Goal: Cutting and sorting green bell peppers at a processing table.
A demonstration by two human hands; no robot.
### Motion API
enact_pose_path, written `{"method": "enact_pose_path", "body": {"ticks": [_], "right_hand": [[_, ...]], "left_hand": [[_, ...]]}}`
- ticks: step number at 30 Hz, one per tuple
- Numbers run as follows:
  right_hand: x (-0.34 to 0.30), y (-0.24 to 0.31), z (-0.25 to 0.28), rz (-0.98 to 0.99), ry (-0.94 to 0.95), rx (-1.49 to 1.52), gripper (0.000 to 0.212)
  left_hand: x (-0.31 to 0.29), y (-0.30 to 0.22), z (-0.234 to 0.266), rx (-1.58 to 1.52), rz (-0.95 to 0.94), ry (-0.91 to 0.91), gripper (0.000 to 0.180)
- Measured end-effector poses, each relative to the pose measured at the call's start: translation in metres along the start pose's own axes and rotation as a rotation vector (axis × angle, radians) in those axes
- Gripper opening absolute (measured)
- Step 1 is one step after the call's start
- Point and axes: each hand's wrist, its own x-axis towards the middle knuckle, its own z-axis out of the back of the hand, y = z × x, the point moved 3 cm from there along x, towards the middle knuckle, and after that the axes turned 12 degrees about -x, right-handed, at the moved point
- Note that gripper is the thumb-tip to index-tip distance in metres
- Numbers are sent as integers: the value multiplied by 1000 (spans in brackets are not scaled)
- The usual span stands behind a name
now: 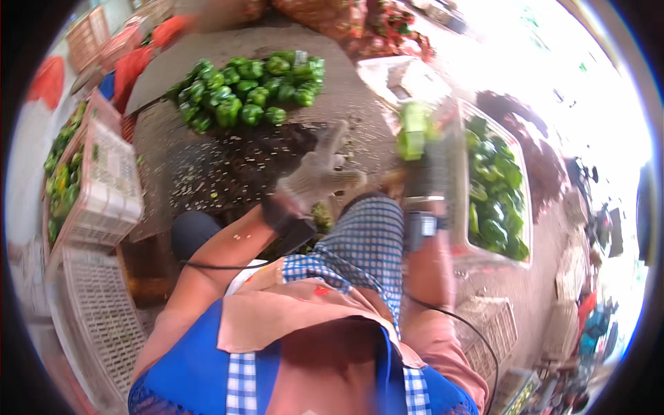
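Observation:
My left hand (321,174), in a pale knit glove, is held over the near edge of the work board with its fingers apart and nothing in them. To the right, my right hand (423,169) is smeared by motion beside a full crate. A bright green bell pepper (413,131) is at its fingers, also blurred; the grip itself does not show sharply. Beyond my left hand, a heap of green bell peppers (242,90) lies on the board (155,149). Pale seeds (221,166) are scattered over a dark wet patch in front of the heap.
At the right stands a white crate (449,207) filled with green peppers (494,200). Another crate (114,183) with green and yellowish peppers is at the left, above an open-mesh crate (104,318). Red net sacks (318,17) lie at the far side. A cable (477,332) runs along my right arm.

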Motion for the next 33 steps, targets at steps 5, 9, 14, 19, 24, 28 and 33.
{"method": "enact_pose_path", "body": {"ticks": [5,9,14,19,24,28,33], "right_hand": [[99,45,186,174,-265,-1,53],[152,33,294,165,-625,-458,65],[129,-25,86,707,-239,-789,44],[44,-100,-67,20,186,-706,31],[2,-149,-89,-154,316,-422,29],[-1,-174,-92,-110,394,-378,29],[-16,-164,-125,16,491,-550,26]], "left_hand": [[-9,35,58,109,231,-135,90],[-23,60,153,613,101,-314,73],[4,45,264,1045,284,-519,68],[95,89,280,1238,606,-287,76],[113,102,257,1378,554,-366,66],[85,82,258,920,514,-502,60],[11,65,224,866,197,-437,66]]}}
